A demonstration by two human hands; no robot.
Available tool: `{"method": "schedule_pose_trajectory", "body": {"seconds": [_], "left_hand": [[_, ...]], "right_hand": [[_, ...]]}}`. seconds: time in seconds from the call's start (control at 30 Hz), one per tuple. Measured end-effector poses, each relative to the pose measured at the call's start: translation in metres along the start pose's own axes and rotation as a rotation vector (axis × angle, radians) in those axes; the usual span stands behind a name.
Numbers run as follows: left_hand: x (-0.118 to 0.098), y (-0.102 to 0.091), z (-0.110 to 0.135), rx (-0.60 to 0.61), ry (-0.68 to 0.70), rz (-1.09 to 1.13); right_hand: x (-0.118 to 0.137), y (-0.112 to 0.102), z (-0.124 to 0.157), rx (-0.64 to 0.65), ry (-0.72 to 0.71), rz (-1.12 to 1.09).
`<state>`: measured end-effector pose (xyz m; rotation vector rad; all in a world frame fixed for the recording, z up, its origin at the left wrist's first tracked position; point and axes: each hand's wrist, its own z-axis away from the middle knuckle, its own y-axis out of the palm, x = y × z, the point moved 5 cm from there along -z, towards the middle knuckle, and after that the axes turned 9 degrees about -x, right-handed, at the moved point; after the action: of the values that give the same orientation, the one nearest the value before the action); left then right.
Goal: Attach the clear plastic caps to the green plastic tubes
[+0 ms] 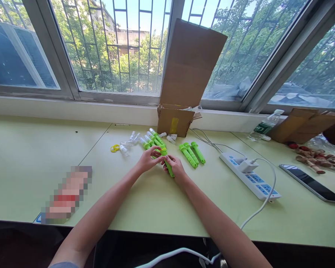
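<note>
My left hand [149, 159] and my right hand [174, 166] meet over the middle of the pale green table [30, 160]. Both pinch one green plastic tube [167, 163] that lies slanted between them. My left fingers close on its upper end, my right hand wraps its lower part. Just behind lie several more green tubes with clear caps [152, 138]. Three capless green tubes [192, 153] lie to the right. Small clear caps [127, 143] and a yellow ring [114, 148] lie to the left.
An open cardboard box [175, 120] stands by the window sill. A white power strip [249, 175] with a plugged charger and cable lies at right, beside a phone [312, 183], a water bottle [265, 127] and wooden pieces [315, 158]. A blurred packet [67, 193] lies at front left.
</note>
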<state>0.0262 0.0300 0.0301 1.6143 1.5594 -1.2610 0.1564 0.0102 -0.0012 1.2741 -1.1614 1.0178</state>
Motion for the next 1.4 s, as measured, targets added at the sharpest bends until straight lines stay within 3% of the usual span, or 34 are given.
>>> {"method": "schedule_pose_trajectory", "body": {"seconds": [0.7,0.83,1.0,1.4], "left_hand": [[0.003,0.001,-0.001,-0.005,0.006,-0.007],[0.006,-0.001,0.002,-0.008,0.010,-0.040],[0.003,0.012,0.010,0.064,0.096,-0.101],[-0.001,0.000,0.010,-0.055,0.138,-0.156]], "right_hand": [[-0.005,-0.002,-0.002,0.001,0.128,-0.086],[0.005,-0.002,0.001,0.024,0.133,-0.147],[0.024,-0.013,0.000,-0.038,0.056,-0.193],[0.008,0.001,0.002,0.048,0.145,-0.175]]}}
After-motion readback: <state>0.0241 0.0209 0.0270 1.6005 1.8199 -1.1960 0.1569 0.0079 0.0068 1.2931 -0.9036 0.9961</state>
